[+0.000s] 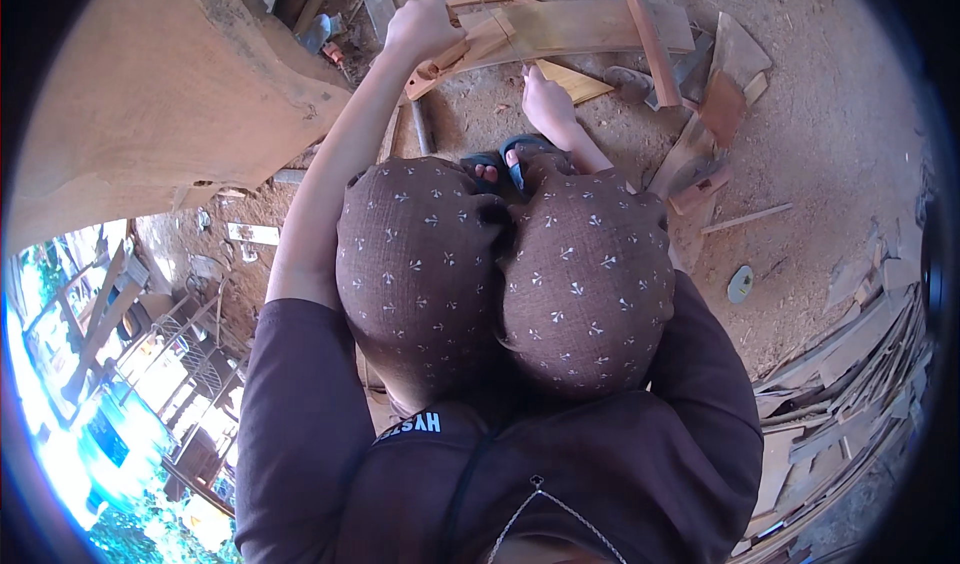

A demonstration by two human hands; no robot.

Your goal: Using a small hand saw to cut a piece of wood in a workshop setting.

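A long, pale wooden plank [590,29] lies across the ground beyond my feet. My left hand [422,30] is closed in a fist by the plank's left end, above a narrower piece of wood [487,36]; whatever its fingers wrap round is hidden. Closer to me, my right hand [548,104] is closed, its fingers pressed together at the plank's near edge. I cannot make out what, if anything, it holds. Beside that hand a yellowish wooden wedge [578,82] rests on the ground. A reddish wooden strip [645,34] crosses the plank's right part.
A big tan wooden slab [160,104] stands at the left. Offcuts, including a reddish-brown piece [722,109], lie at the right, with a small round disc [740,284] nearer. Thin wood scraps [850,384] are heaped at the lower right. My sandalled feet [515,159] are between the hands and my knees.
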